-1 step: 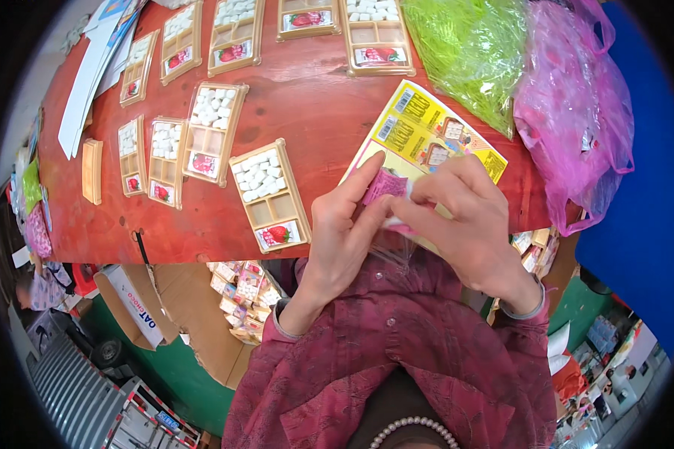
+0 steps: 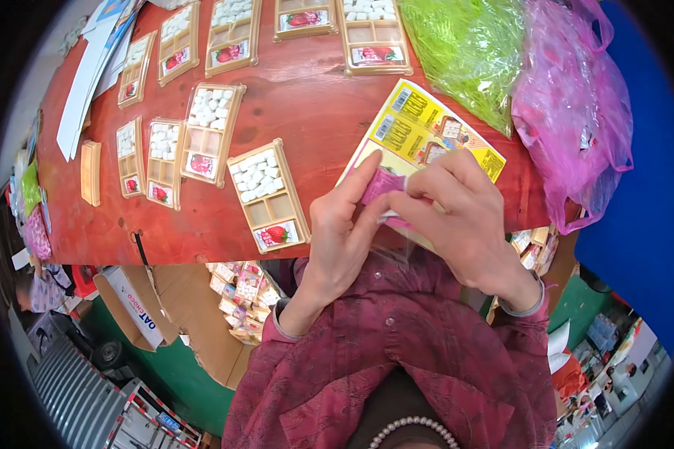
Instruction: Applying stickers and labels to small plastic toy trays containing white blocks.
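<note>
Both of my hands meet above the front edge of the red table, fingers closed on a small pink-purple printed packet (image 2: 384,185). My left hand (image 2: 338,224) pinches its left side between thumb and forefinger. From the other side, my right hand (image 2: 464,217) pinches at its lower right, where a bit of white shows. Thin clear plastic hangs below the fingertips. Under the hands lies a yellow printed card sheet (image 2: 404,138), partly hidden. Left of my left hand is a tan compartment tray (image 2: 268,209) with white marshmallow-like pieces and a strawberry-printed packet.
Several similar trays (image 2: 213,120) stand across the table (image 2: 314,105). A lime-green plastic bag (image 2: 468,52) and a pink plastic bag (image 2: 569,105) lie at the right. Below the table edge, an opened cardboard box (image 2: 191,322) sits beside many packed trays (image 2: 243,292).
My right fingers have shifted slightly and turned over the packet's lower right side, covering more of it. The view has moved a little; the trays and bags stay in place.
</note>
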`<state>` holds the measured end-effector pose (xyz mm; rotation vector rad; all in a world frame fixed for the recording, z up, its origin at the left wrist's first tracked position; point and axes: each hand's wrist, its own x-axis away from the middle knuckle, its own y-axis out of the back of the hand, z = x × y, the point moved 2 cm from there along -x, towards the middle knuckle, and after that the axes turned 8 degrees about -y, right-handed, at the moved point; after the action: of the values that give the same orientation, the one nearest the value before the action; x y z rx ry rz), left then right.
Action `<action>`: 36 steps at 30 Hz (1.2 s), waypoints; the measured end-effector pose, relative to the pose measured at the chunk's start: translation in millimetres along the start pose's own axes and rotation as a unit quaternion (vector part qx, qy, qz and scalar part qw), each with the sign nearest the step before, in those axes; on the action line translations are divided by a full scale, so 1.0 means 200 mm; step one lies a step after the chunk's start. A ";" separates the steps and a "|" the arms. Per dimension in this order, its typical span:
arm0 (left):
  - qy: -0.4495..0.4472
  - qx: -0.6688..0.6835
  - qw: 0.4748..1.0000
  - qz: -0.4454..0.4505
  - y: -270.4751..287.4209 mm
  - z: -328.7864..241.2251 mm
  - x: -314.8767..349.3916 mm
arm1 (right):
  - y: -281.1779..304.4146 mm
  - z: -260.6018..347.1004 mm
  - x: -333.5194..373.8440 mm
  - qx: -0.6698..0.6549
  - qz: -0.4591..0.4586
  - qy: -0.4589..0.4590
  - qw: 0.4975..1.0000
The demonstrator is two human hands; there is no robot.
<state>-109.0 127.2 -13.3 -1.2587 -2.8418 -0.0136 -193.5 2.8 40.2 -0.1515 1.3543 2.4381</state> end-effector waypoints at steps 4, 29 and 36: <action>-0.018 0.008 1.000 0.014 0.01 -0.03 0.00 | -0.01 -0.05 -0.04 -0.012 -0.004 -0.029 0.999; 0.051 0.270 0.952 -0.137 0.00 -0.01 -0.03 | -0.11 -0.01 0.07 -0.348 -0.279 -0.251 0.859; 0.083 0.205 0.972 -0.082 -0.06 0.00 -0.02 | -0.19 -0.05 0.15 -0.481 -0.041 -0.411 0.773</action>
<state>-115.6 116.7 -14.3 -0.8909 -2.6103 0.4190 -208.7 19.6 -3.1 0.5430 -0.3065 2.3676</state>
